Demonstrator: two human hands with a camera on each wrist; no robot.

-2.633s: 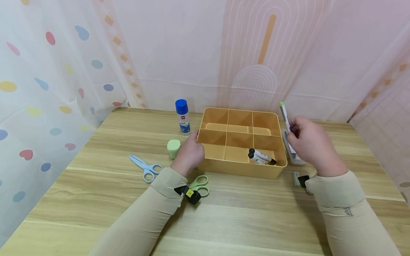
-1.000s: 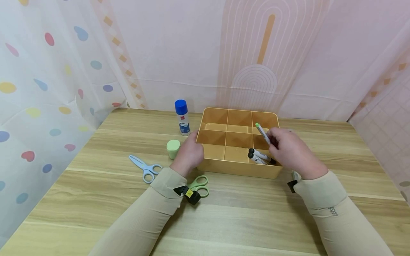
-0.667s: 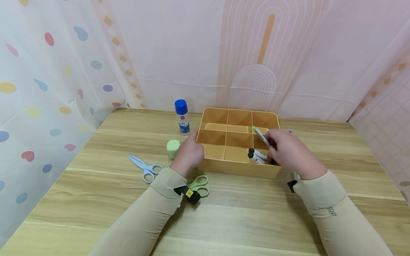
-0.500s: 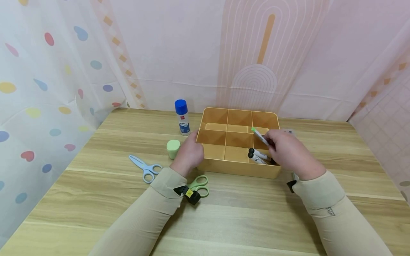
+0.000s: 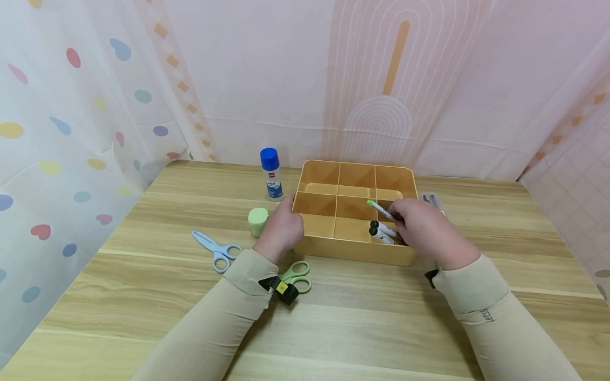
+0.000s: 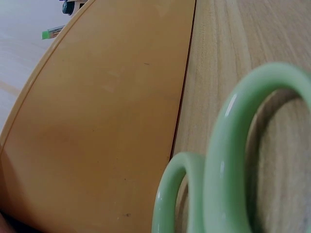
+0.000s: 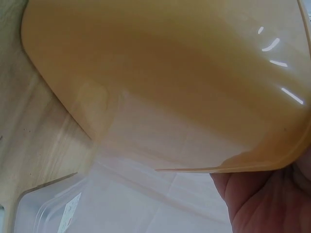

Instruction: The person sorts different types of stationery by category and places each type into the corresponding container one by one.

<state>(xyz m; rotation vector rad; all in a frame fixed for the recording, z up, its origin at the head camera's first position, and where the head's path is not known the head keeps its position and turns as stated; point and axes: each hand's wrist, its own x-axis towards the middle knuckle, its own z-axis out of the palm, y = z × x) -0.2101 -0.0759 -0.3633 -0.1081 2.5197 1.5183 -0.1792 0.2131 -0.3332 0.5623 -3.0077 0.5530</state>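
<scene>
Over orange plastic six-section box [image 5: 350, 250], right hand [image 5: 429, 231] pinches white green-tipped marker [image 5: 381, 209], now lower: placing seems near; left hand [image 5: 282, 228] grips box's side.

The left arm [image 5: 202, 324] and right arm [image 5: 507, 323] extend forward, left hand [image 5: 282, 228] gripping, right hand [image 5: 426, 227] angled inward, pinching.

The white, green-ended marker [image 5: 382, 210] I hold slants at the front-right compartment of my six-part orange box [image 5: 352, 251], near two black-capped markers [image 5: 383, 236].
</scene>
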